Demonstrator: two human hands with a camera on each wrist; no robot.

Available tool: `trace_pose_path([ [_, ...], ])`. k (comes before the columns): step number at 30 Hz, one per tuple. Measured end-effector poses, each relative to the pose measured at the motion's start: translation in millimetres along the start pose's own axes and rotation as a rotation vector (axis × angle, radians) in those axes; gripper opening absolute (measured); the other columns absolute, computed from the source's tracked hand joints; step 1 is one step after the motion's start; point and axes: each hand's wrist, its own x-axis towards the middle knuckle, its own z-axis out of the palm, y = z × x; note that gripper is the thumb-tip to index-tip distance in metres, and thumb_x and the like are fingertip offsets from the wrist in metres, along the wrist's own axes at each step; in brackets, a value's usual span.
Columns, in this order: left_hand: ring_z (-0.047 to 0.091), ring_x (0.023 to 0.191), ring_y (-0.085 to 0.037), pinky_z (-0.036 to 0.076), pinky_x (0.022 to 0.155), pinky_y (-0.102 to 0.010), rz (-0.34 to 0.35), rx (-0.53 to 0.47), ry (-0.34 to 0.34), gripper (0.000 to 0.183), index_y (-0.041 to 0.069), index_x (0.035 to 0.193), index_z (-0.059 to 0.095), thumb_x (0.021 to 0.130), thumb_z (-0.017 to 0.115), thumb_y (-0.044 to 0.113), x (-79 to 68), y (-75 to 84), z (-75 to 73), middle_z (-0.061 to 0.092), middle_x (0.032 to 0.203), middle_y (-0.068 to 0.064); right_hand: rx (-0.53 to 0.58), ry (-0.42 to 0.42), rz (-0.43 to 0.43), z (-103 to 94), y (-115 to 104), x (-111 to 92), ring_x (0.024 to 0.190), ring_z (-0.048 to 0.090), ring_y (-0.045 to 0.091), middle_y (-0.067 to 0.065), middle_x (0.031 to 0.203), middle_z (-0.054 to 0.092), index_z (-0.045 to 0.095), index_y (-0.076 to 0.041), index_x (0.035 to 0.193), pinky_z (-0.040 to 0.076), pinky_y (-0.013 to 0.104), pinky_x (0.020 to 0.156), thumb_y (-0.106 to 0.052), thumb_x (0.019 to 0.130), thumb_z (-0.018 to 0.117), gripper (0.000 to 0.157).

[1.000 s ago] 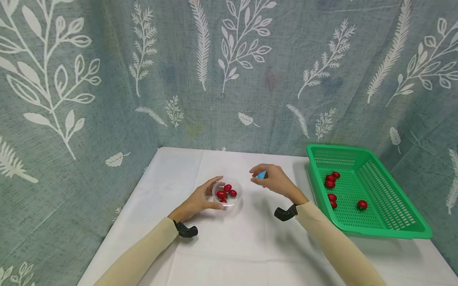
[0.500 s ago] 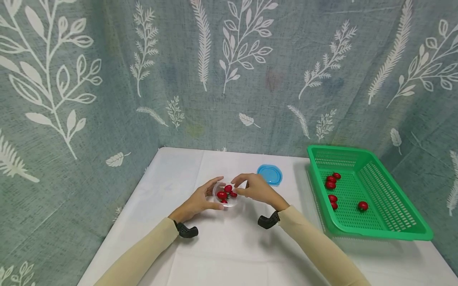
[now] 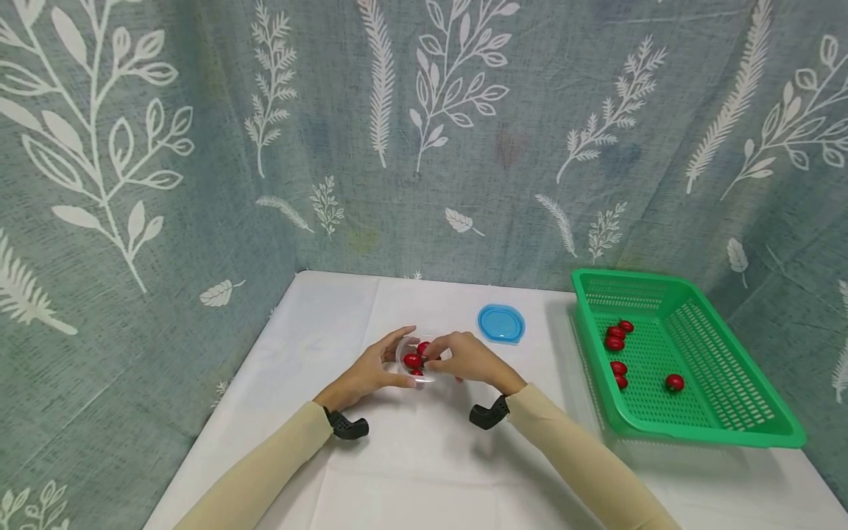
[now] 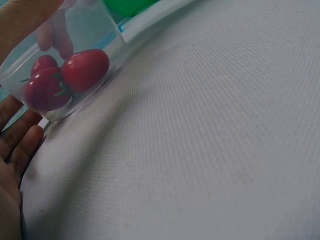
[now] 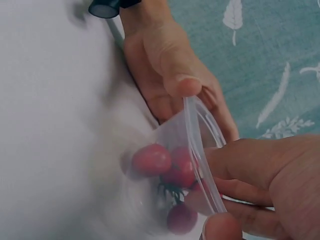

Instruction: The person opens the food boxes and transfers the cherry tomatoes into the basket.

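Observation:
My left hand curves its fingers and thumb round a small clear plastic tub, with the thumb at its rim in the right wrist view. Several red cherry tomatoes with green stems lie in the tub. My right hand reaches over the far-right rim, its fingers bent down inside. Through the wall, in the left wrist view, its fingertips show right at the tomatoes; I cannot tell whether they pinch one. In the head view this hand hides the tub's right side, and a small red patch shows just below it.
Behind the right hand a blue lid lies flat on the white tablecloth. To the right stands a green perforated basket with several cherry tomatoes in it. A patterned curtain borders the table's back and sides.
My right hand has come left and down from beside the blue lid into the tub, uncovering the lid. My left hand has stayed at the tub.

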Motion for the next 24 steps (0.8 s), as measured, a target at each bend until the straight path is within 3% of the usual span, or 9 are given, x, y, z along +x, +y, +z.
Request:
trace_pose_path([
  [7,0.041,0.143,-0.031,0.028,0.116,-0.064,0.007,0.012,0.002,0.102,0.03,0.162,0.032,0.079,0.092,0.027,0.7,-2.0,2.5,0.042,0.159,0.006,-0.004,-0.07,-0.017,7.4,-5,-2,0.051,0.062,0.04,-0.004,0.097,0.074,0.078,-0.013,0.114,0.05,0.028,0.048,-0.025,0.101,0.068,0.02],
  [16,0.042,0.142,-0.027,0.026,0.119,-0.06,0.016,-0.005,-0.01,0.105,0.03,0.163,0.032,0.078,0.093,0.025,1.0,-2.2,1.1,0.042,0.158,0.008,0.058,-0.095,0.008,10.7,-5,-2,0.055,0.06,0.048,-0.003,0.104,0.071,0.077,-0.013,0.117,0.049,0.029,0.052,-0.027,0.104,0.064,0.023],
  [19,0.041,0.143,-0.026,0.026,0.119,-0.059,0.018,-0.003,-0.012,0.105,0.029,0.163,0.032,0.078,0.093,0.026,0.9,-0.6,0.2,0.041,0.159,0.007,0.105,-0.092,0.03,11.0,-5,-2,0.052,0.056,0.045,-0.001,0.105,0.071,0.077,-0.012,0.116,0.047,0.029,0.05,-0.027,0.103,0.065,0.023],
  [24,0.04,0.144,-0.029,0.026,0.119,-0.061,0.009,0.011,-0.002,0.104,0.029,0.163,0.032,0.079,0.093,0.024,-0.3,-0.1,0.0,0.042,0.158,0.007,0.173,-0.092,0.068,13.2,-2,1,0.045,0.047,0.027,0.006,0.093,0.069,0.079,-0.011,0.111,0.042,0.027,0.047,-0.025,0.102,0.066,0.022],
])
